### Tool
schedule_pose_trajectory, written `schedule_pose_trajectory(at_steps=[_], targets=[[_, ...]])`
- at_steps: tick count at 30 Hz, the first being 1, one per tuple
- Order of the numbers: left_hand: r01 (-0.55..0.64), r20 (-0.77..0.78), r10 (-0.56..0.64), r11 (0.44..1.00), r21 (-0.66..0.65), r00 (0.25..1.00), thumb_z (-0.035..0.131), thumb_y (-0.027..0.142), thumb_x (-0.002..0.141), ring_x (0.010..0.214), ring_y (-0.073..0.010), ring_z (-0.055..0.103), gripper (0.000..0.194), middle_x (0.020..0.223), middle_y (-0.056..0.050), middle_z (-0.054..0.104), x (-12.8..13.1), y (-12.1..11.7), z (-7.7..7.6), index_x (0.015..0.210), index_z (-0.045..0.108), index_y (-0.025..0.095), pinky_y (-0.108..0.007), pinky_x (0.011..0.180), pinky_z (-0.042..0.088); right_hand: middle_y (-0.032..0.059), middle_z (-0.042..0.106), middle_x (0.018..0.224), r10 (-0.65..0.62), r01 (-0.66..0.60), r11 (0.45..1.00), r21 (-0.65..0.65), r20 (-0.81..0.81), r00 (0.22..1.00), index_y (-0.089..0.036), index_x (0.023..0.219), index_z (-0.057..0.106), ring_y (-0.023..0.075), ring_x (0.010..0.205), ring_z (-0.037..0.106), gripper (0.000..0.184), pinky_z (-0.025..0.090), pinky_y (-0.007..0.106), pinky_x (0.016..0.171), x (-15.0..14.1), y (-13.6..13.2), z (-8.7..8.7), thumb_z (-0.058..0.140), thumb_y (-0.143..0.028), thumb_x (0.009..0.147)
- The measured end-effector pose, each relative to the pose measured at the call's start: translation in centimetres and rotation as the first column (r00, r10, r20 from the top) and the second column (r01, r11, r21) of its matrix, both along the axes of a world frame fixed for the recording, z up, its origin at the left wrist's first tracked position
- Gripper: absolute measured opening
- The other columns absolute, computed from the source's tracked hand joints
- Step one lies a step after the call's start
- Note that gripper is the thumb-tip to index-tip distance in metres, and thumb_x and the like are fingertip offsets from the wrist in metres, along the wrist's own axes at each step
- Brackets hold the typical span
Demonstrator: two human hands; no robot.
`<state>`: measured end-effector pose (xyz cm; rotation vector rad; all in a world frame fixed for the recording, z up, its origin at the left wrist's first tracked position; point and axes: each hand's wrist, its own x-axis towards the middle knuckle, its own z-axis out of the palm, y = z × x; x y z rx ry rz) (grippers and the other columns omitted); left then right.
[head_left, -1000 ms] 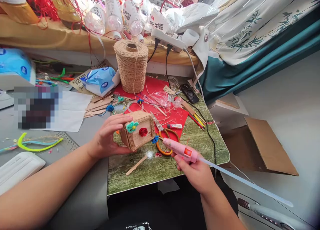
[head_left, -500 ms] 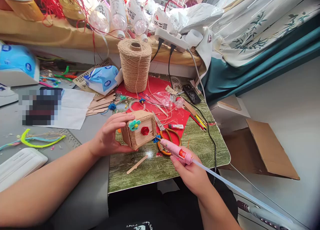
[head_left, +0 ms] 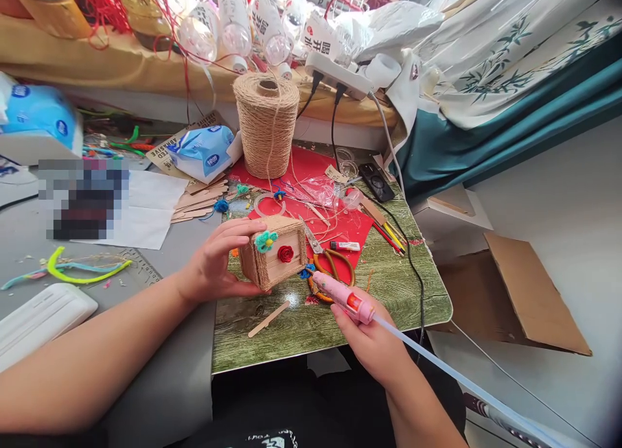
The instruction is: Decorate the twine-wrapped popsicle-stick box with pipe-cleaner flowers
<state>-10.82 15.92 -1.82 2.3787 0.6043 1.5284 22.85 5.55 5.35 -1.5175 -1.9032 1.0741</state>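
My left hand (head_left: pixel 221 260) grips a small wooden box (head_left: pixel 275 271) edged with twine, fingers on top and thumb underneath. The box is tilted; a teal flower (head_left: pixel 265 241) and a red rose (head_left: pixel 285 254) sit on its face. In my right hand (head_left: pixel 372 334) is a pink hot glue gun (head_left: pixel 340 294), with a long clear glue stick (head_left: pixel 437 360) sticking out behind. The gun's nozzle points at the box's lower right corner, beside a blue flower (head_left: pixel 307 271); whether it touches, I cannot tell. Scissors (head_left: pixel 335 266) with orange-brown handles lie behind the gun.
A large twine spool (head_left: pixel 267 127) stands on red sheets (head_left: pixel 352 231). A craft stick (head_left: pixel 269 319) lies near the table's front. Behind are a power strip (head_left: pixel 340 75) with cables and a blue tissue pack (head_left: pixel 204 151). An open cardboard box (head_left: pixel 529 292) sits at right.
The whole view has shifted slightly, with the scene appearing a little further right. Both hands keep their holds, and the glue gun stays near the box's corner.
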Motion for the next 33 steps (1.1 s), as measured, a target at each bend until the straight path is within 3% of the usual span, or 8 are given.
schedule_pose_trajectory(at_steps=[7,13,21,27,33], targets=[[0.022,0.013,-0.022,1.000,-0.009,1.000,0.108,0.037,0.052,0.133,-0.0378,0.066,0.131,0.149,-0.018,0.064,0.1,0.0,0.0,0.162,0.038,0.036,-0.062,0.110,0.056,0.0076,0.076,0.099,-0.021,0.019,0.999,0.040,0.048,0.999,-0.028,0.139,0.072,0.0258,0.087,0.071,0.038,0.059,0.037,0.080,-0.4,-0.2,-0.4,0.059,-0.039,0.104],[0.004,0.011,-0.004,0.999,-0.040,1.000,0.108,0.039,0.052,0.133,-0.0374,0.066,0.129,0.149,-0.015,0.064,0.1,0.0,-0.2,0.160,0.037,0.040,-0.062,0.109,0.057,0.0030,0.064,0.082,-0.027,0.025,0.999,0.020,0.122,0.992,-0.024,0.134,0.072,0.0207,0.074,0.062,0.035,0.050,0.032,0.071,-0.8,-0.4,0.1,0.057,-0.038,0.106],[0.014,0.019,-0.013,0.999,-0.040,1.000,0.108,0.041,0.052,0.133,-0.0380,0.066,0.130,0.149,-0.017,0.064,0.0,0.1,-0.3,0.160,0.037,0.039,-0.063,0.110,0.056,0.0029,0.064,0.084,-0.012,0.011,1.000,0.005,0.134,0.991,-0.024,0.128,0.073,0.0206,0.076,0.063,0.031,0.050,0.033,0.074,-0.8,-0.4,0.2,0.057,-0.039,0.107],[0.019,0.027,-0.016,0.996,-0.082,1.000,0.108,0.039,0.052,0.135,-0.0383,0.065,0.128,0.149,-0.016,0.063,0.0,0.1,-0.5,0.159,0.038,0.040,-0.064,0.112,0.055,0.0066,0.075,0.099,-0.079,0.079,0.997,0.014,0.012,0.997,-0.026,0.127,0.074,0.0232,0.085,0.068,0.030,0.057,0.035,0.078,-0.6,-0.6,-0.8,0.062,-0.040,0.104],[0.024,0.059,-0.018,0.993,-0.114,0.998,0.108,0.032,0.051,0.137,-0.0387,0.063,0.130,0.148,-0.016,0.063,0.0,0.2,-1.0,0.160,0.037,0.039,-0.065,0.113,0.055,0.0093,0.077,0.109,-0.248,0.244,0.969,-0.047,-0.182,0.951,-0.027,0.141,0.070,0.0184,0.065,0.063,0.045,0.059,0.034,0.061,0.2,-1.3,-1.7,0.063,-0.049,0.102]])
